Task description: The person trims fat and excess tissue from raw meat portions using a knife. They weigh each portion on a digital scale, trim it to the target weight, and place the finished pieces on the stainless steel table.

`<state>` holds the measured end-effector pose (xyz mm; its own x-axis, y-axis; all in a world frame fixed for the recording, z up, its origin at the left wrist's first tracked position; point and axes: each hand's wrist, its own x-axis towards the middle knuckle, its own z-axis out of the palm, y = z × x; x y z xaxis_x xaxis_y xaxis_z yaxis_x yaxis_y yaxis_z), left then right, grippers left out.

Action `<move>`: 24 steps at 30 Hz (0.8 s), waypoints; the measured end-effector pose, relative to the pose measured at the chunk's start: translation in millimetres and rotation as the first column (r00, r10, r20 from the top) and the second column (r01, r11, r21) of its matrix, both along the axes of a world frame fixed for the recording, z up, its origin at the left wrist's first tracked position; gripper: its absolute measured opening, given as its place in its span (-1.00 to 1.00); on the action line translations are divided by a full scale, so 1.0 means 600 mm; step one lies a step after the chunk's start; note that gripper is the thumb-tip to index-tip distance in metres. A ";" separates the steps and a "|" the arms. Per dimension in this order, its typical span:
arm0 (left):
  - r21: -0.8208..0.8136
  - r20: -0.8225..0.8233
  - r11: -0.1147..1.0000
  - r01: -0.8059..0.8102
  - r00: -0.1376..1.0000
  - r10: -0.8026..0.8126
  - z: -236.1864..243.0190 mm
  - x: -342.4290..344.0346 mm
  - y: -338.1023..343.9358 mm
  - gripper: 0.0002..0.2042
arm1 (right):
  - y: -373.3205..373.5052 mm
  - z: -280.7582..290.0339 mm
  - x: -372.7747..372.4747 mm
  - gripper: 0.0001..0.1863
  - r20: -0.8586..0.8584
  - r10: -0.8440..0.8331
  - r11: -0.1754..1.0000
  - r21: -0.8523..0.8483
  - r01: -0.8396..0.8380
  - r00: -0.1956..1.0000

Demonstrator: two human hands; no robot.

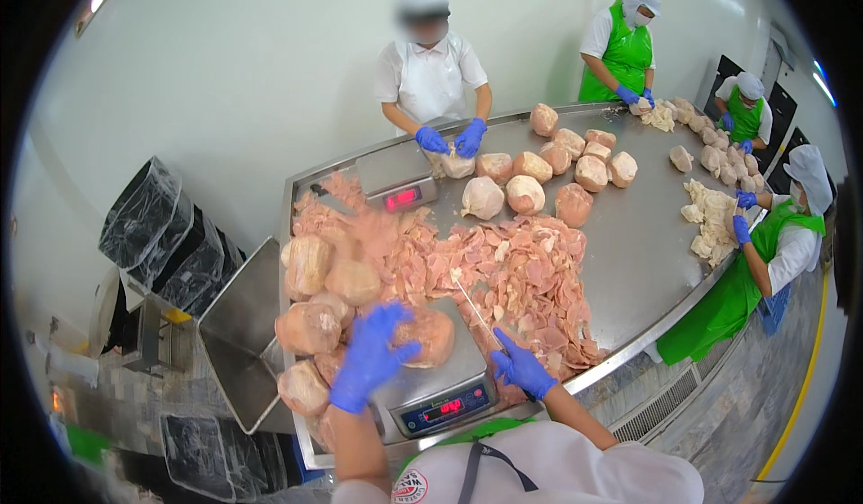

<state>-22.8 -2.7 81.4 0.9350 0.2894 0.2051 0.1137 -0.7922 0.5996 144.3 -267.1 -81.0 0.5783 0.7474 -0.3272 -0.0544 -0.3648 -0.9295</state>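
Observation:
My left hand (370, 353), in a blue glove, has its fingers spread beside a rounded ball of pink meat (428, 335); I cannot tell whether it touches it. That meat ball rests on the steel plate of a digital scale (442, 411) with a lit red display. My right hand (523, 364), also gloved in blue, grips a long thin knife (476, 311). Its blade points away and to the left over a heap of flat pink meat slices (535, 279). A small pale scrap (456, 274) shows at the blade's tip.
More meat balls (307, 329) are stacked left of the scale. A steel bin (241, 324) stands off the table's left edge. Across the steel table (629, 261), a co-worker (433, 77) handles meat by a second scale (401, 200). Several co-workers in green aprons work at the right.

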 end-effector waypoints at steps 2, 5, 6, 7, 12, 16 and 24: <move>-0.204 0.367 0.971 -0.125 0.910 0.194 0.098 0.024 0.004 -0.51 | -0.006 0.005 0.001 -0.27 0.019 -0.021 1.000 0.016 0.021 1.000; -0.498 0.672 0.802 0.330 0.732 0.116 0.220 0.012 -0.013 -0.52 | -0.009 0.016 -0.002 -0.27 -0.001 -0.042 0.998 0.041 0.042 0.999; -0.494 0.734 0.609 0.620 0.673 -0.090 0.224 -0.014 0.008 -0.51 | -0.008 0.023 -0.001 -0.27 -0.013 -0.059 0.997 0.058 0.059 0.998; -0.456 0.727 0.586 0.670 0.660 -0.190 0.219 -0.023 0.012 -0.50 | -0.011 0.029 -0.001 -0.26 -0.019 -0.071 0.996 0.060 0.072 0.997; 0.142 0.404 0.990 0.002 0.913 -0.060 0.224 -0.021 -0.051 -0.35 | -0.024 0.024 -0.002 -0.23 0.005 -0.078 0.997 0.017 0.078 0.997; 0.023 0.647 0.935 -0.354 0.718 0.256 0.195 0.002 -0.037 -0.26 | -0.049 0.014 -0.001 -0.20 -0.034 -0.143 0.990 0.005 0.143 0.989; -0.170 0.440 0.972 -0.161 0.870 0.221 0.076 -0.008 -0.084 -0.22 | -0.063 0.001 -0.008 -0.18 -0.010 -0.105 0.994 0.042 0.105 0.994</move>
<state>-27.7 -53.4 127.1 0.6717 0.5039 0.5431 -0.0530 -0.6985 0.7136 139.5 -304.7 -80.3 0.6520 0.6960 -0.3009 -0.0974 -0.3166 -0.9435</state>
